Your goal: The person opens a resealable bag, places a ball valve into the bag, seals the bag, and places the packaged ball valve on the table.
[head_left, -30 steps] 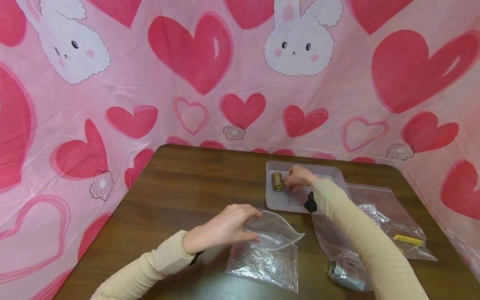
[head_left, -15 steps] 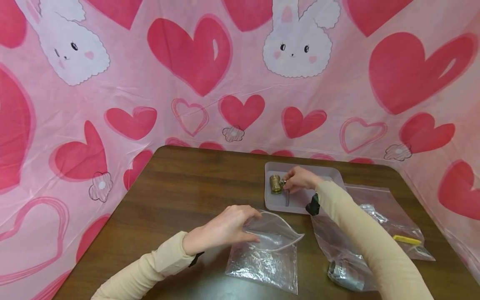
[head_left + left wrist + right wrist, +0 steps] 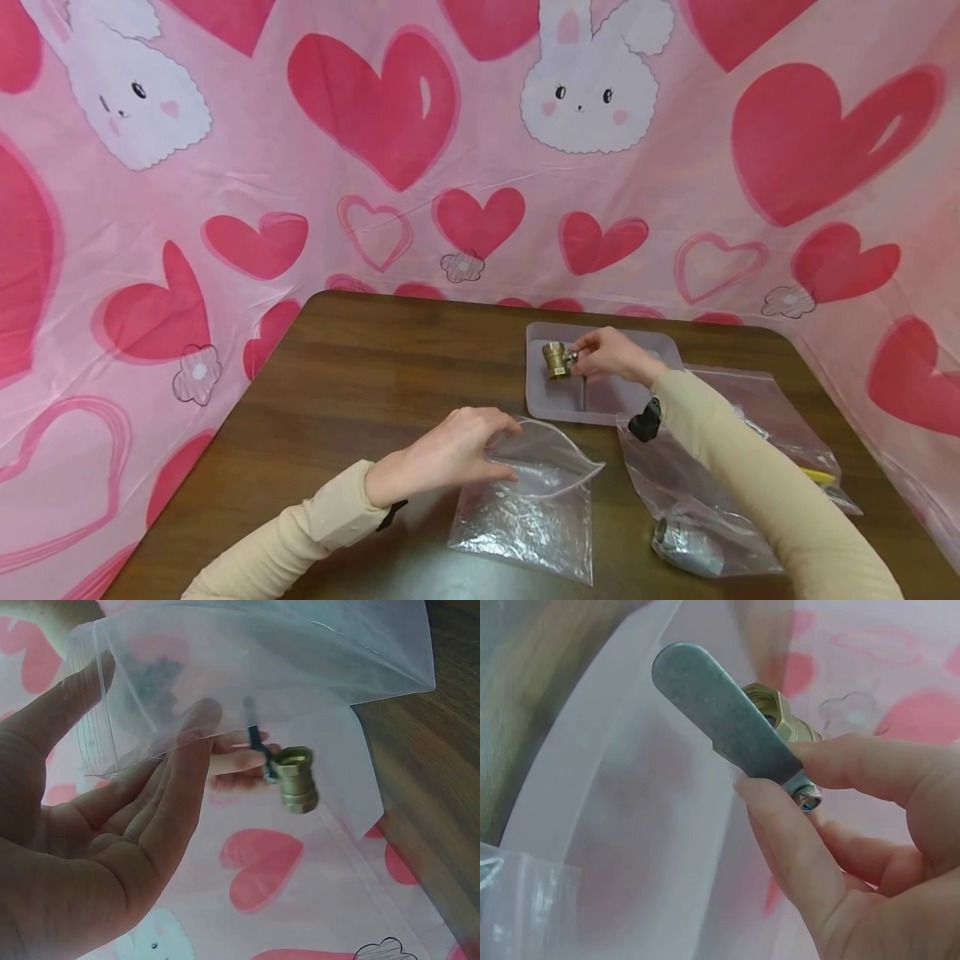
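My right hand (image 3: 611,354) pinches the steel lever (image 3: 712,705) of a brass ball valve (image 3: 557,360) between thumb and fingers. In the right wrist view a nut (image 3: 808,797) shows at the lever's end, and the lever partly hides the brass body (image 3: 802,731). My left hand (image 3: 453,454) is at the mouth of a clear zip bag (image 3: 525,533) on the table, thumb and fingers spread apart and the mouth gaping. The left wrist view shows its fingertips through the bag's film (image 3: 300,645), with the valve hanging beyond, apart from the bag.
A shallow translucent tray (image 3: 551,412) stands under the right hand. To its right lies a larger clear bag (image 3: 738,383) with a yellow-handled thing (image 3: 817,476), partly behind my right sleeve. A grey metal cylinder (image 3: 686,548) lies inside a clear bag near the front. Pink heart-patterned cloth (image 3: 480,125) surrounds the brown table.
My right hand has lifted the ball valve by its lever and turned it, so its body and lever now show more clearly. The left hand keeps its place at the bag.
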Demonstrator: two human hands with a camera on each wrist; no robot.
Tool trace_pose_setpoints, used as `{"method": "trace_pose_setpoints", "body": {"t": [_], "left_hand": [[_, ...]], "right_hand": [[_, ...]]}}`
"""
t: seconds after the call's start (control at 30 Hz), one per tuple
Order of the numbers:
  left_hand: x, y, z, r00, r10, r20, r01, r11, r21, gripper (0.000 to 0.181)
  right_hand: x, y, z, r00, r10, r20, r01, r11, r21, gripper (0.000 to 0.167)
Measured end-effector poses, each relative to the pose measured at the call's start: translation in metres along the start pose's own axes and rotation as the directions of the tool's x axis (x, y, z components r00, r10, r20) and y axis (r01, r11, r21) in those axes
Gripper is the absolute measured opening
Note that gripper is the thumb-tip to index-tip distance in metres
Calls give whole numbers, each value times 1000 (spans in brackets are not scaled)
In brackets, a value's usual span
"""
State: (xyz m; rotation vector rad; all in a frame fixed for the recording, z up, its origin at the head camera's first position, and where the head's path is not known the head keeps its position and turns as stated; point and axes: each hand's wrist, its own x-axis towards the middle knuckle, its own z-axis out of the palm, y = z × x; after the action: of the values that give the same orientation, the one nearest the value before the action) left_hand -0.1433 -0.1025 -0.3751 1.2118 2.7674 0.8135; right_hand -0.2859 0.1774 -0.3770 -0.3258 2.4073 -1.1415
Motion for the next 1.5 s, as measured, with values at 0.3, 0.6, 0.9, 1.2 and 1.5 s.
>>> {"method": "trace_pose_setpoints", "body": {"t": [0.3,0.6,0.9,1.2,1.5], "left_hand": [[2,-1,-1,1000,4,2,-4,1000,-18,47],[3,-3,-1,999,-42,26,44,998,-55,49],[4,-4,-4,998,-53,24,55,994,-94,49],[8,-7,-6,997,-64,34,68,986,-150,49],[10,-5,-9,996,-78,50,86,979,-185,47]], "right_hand": [[-39,-20,2,991,-99,-89,100,995,7,47],[-81,-48,7,974,-190,-121,202,975,91,48],[-112,-62,20,934,-310,-176,317,948,14,46],[-122,-68,46,856,-491,-165,492,870,-32,43],[-124,-61,64,817,-562,-132,529,820,-219,42]]}}
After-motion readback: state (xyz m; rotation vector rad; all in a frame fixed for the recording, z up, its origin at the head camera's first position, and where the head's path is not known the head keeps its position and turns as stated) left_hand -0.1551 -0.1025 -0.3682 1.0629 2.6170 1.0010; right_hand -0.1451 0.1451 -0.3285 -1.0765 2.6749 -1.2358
